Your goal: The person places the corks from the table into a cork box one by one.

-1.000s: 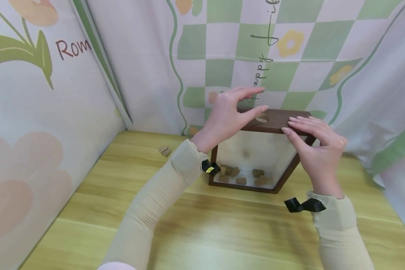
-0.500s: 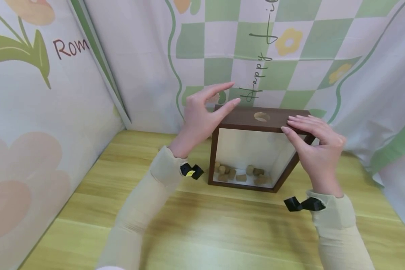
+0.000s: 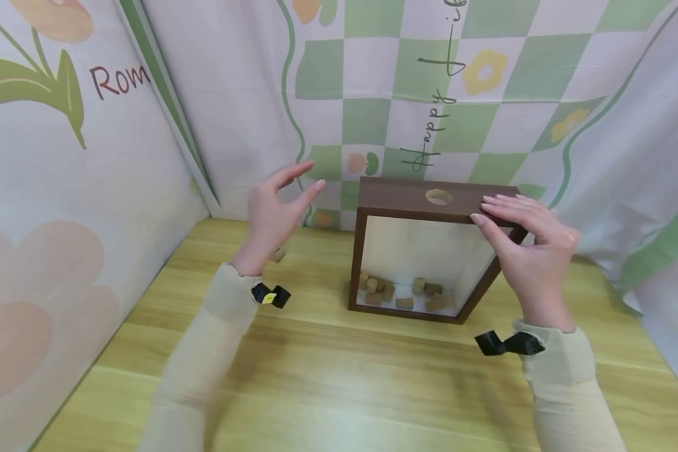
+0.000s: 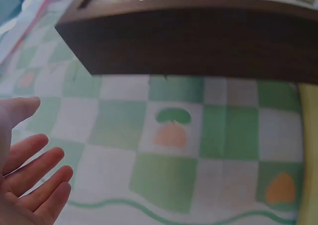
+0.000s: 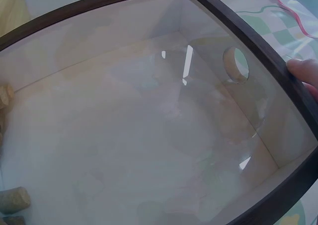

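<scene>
A dark brown wooden box frame (image 3: 407,196) with a see-through front stands upright on the table. Its top has a round hole (image 3: 439,197), seen from inside in the right wrist view. Several wine corks (image 3: 404,303) lie along its floor. My right hand (image 3: 533,251) rests on the box's top right corner, fingers along the top and thumb at the front edge. My left hand (image 3: 272,210) is raised left of the box, fingers and thumb apart, holding nothing. Below and behind its wrist, a cork (image 3: 278,255) lies on the table, partly hidden by that wrist.
The yellow wood-grain table (image 3: 339,389) reaches up to a hanging cloth (image 3: 373,69) with green checks, close behind the box. A printed flower panel (image 3: 90,188) borders the left side. Black wrist devices (image 3: 510,343) sit at both cuffs.
My left hand has moved left, away from over the box's top, uncovering the hole. One more cork appears inside the box than a second ago. The right hand stays put.
</scene>
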The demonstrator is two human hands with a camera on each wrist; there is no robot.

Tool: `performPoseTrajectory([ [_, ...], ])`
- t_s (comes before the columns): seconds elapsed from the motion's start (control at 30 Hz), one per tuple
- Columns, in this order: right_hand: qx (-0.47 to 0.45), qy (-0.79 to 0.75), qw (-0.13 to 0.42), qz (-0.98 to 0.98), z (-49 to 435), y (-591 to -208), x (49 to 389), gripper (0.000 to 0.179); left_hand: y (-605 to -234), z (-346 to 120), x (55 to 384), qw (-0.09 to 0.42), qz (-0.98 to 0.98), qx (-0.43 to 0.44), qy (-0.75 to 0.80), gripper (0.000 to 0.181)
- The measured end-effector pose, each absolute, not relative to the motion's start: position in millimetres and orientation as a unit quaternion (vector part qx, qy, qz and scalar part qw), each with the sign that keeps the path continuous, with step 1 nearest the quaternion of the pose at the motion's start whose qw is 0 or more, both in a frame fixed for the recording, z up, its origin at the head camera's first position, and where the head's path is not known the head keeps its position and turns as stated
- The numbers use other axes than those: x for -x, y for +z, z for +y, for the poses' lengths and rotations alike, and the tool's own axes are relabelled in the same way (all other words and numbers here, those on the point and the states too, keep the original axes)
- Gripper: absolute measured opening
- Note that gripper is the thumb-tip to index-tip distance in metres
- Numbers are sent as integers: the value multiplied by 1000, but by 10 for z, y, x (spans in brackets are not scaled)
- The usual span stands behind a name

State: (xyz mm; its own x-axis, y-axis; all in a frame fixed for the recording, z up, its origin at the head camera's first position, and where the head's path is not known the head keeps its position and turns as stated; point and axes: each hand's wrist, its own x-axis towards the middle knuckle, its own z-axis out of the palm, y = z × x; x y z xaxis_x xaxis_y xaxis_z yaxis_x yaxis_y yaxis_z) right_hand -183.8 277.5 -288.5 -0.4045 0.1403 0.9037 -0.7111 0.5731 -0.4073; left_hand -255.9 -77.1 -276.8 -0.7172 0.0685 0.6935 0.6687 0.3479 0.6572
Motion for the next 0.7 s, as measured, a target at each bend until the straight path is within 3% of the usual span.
performPoseTrajectory([
  [0.33,-197,420,512,-723,2620,-2764,1708,17,-3268,-1213,2733,218,-821,154,-505,44],
  [0.7,-198,420,515,-720,2757,-2874,1830,19,-3877,-1541,2979,164,-855,77,-487,40],
])
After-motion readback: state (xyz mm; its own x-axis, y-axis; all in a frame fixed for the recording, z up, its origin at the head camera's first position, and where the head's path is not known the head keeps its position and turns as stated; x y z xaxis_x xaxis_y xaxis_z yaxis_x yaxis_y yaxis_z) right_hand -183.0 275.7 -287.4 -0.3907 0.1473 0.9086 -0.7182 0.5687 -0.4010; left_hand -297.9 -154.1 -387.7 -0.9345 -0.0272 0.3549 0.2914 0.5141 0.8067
